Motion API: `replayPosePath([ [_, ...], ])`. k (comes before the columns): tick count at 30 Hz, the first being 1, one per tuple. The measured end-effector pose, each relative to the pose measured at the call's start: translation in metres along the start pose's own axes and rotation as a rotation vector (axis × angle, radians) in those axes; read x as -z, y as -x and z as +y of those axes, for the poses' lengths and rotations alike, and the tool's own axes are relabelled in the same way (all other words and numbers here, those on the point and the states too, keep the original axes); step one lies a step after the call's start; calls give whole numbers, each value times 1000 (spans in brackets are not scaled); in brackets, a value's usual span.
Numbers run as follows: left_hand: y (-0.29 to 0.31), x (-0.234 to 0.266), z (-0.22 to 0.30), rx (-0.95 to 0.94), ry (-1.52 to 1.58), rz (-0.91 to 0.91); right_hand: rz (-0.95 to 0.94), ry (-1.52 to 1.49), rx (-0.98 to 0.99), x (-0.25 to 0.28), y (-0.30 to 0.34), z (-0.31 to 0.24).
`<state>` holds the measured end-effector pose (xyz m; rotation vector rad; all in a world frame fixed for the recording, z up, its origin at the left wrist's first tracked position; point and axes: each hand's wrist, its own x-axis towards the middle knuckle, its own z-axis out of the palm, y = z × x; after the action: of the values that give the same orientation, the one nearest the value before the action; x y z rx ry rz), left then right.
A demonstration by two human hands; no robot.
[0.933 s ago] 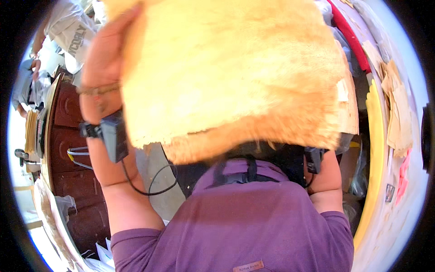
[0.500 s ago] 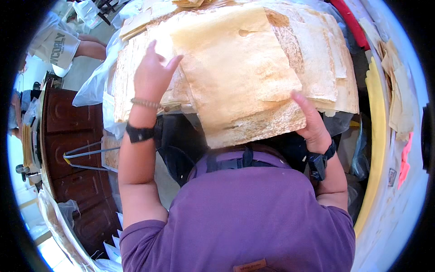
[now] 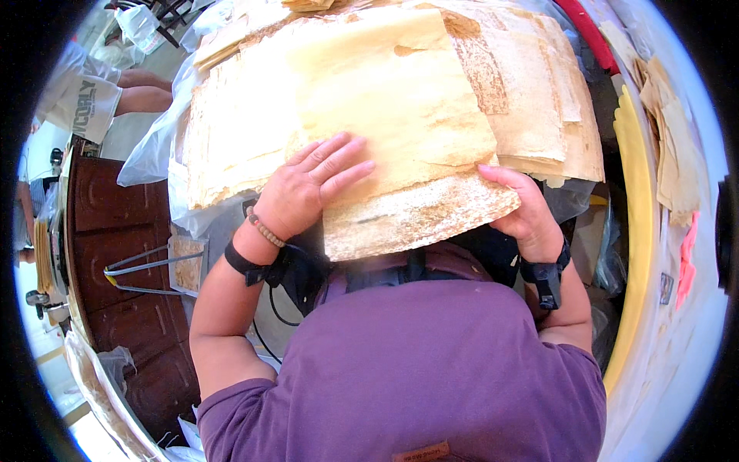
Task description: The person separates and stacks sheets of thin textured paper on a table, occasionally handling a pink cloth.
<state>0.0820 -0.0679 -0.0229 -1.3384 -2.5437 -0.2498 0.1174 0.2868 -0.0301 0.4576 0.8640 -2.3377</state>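
A large pale yellow, thin sheet with a torn hole near its far edge lies over a pile of similar flaky sheets. Its near end meets a whitish, brown-speckled strip with a ragged edge; whether that is the same sheet or another, I cannot tell. My left hand lies flat on the sheet's near left part, fingers stretched out. At the near right corner my right hand pinches the sheet, thumb on top and the other fingers hidden beneath. The near edge overhangs toward me.
Clear plastic hangs from the pile's left side. A dark red wooden cabinet stands left, beside a metal-rod frame. A yellow strip and a red bar run along the right. Another person's legs show far left.
My left hand has come down from above the sheet's left edge, moving nearer and right onto its surface. My right hand keeps its pinch at the corner. The sheet has shifted slightly left.
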Motion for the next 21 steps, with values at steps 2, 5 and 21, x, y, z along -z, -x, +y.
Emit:
replayPosePath([
  [2,-2,2,-3,-9,9,12,17,78,33,6,2,0],
  [5,-5,4,-10,-31,14,-85,-5,-74,190,-18,8,-1],
  [21,-28,-5,-47,931,1378,215,96,1875,1461,-72,-38,-14],
])
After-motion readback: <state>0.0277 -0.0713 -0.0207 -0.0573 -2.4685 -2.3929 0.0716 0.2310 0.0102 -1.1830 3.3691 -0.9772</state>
